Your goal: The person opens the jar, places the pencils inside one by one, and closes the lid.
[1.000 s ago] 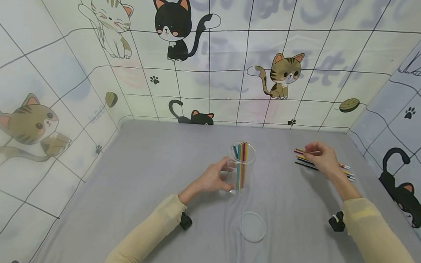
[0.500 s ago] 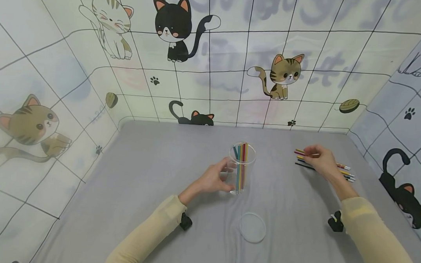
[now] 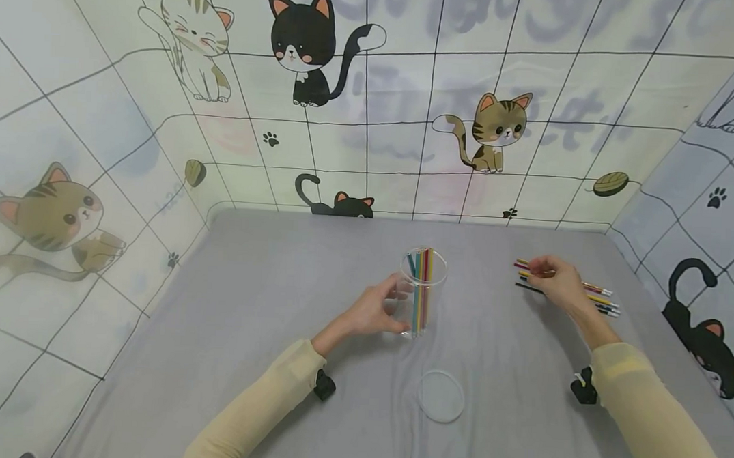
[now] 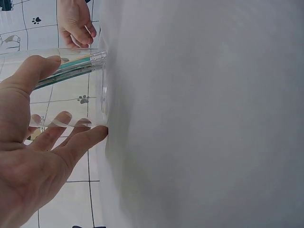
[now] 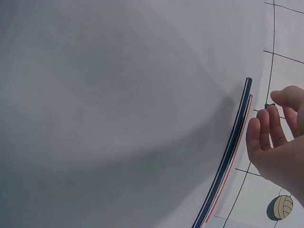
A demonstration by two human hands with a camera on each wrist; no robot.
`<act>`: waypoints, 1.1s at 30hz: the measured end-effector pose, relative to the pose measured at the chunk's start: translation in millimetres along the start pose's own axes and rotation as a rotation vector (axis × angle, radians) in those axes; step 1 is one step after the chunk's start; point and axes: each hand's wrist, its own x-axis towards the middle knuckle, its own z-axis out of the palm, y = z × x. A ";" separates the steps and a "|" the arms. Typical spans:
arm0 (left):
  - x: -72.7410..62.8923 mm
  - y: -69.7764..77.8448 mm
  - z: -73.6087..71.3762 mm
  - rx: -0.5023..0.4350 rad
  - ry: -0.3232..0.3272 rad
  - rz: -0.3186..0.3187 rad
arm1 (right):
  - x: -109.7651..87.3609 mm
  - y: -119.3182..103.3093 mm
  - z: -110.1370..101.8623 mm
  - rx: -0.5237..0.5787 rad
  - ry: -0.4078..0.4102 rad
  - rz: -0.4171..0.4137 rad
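Right fingers: loosely bent, thumb apart from them, nothing visible in their hold; fingertip contact with a pencil is hard to make out from here.
Loose pencils (image 3: 600, 300): on the grey table (image 3: 317, 254) under the right hand (image 3: 558, 284), long axes slanting from far left to near right, white-tipped ends right.
Right hand pose: palm low over the bundle, reaching forward and inward.
Left fingers: curved round the clear cup (image 3: 433, 301), thumb at the near side low down.
Cup: upright, mid-table, mouth up.
Cup pencils (image 3: 426, 296): teal, yellow, red, near vertical.
Left hand (image 3: 372, 310) pose: sideways, reaching forward and right.
Sleeves (image 3: 261, 402): pale yellow, both arms.
Clear round piece (image 3: 441, 421): flat, nearer the person than the cup.
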 end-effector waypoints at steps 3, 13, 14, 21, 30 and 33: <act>-0.2 -0.5 0.1 -0.008 0.008 0.009 | -0.9 -0.5 0.4 -0.012 -0.009 -0.011; -0.3 1.7 0.4 -0.020 0.002 -0.003 | -2.4 0.1 2.9 -0.018 -0.042 0.021; -0.3 2.3 0.0 -0.011 -0.003 -0.011 | -2.0 0.6 3.1 -0.020 -0.044 0.020; 0.3 3.7 -0.8 0.017 -0.017 -0.036 | 1.2 4.8 5.7 -0.016 -0.063 0.021; -0.2 4.4 -0.5 -0.003 -0.006 -0.025 | 3.1 6.8 9.8 -0.034 -0.065 -0.019; -0.3 5.6 -0.9 0.004 -0.006 -0.037 | 4.3 7.5 11.9 -0.085 -0.063 -0.053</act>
